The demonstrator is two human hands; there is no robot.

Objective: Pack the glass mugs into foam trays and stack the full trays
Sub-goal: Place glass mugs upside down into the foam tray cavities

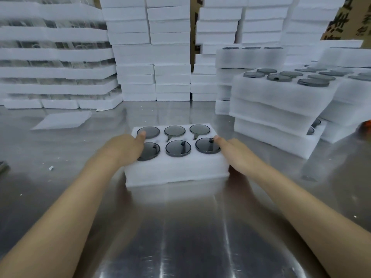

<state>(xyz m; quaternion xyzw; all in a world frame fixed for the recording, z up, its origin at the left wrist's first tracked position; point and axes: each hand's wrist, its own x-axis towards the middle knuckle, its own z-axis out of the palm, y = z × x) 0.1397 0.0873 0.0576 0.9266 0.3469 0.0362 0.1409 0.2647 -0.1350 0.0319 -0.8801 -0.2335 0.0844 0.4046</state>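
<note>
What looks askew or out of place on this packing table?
The stack of full foam trays at right is askew: its layers sit offset and tilted rather than squared up. A loose foam sheet lies flat on the steel table at left, with a foam crumb nearer the camera.

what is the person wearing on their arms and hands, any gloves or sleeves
Nothing worn shows: the left hand and right hand are bare, with no gloves, rings or watch, and both arms are bare to the picture's edge, no sleeves.

A shiny steel table [190, 237] fronts printed brown cardboard [341, 27].
</note>
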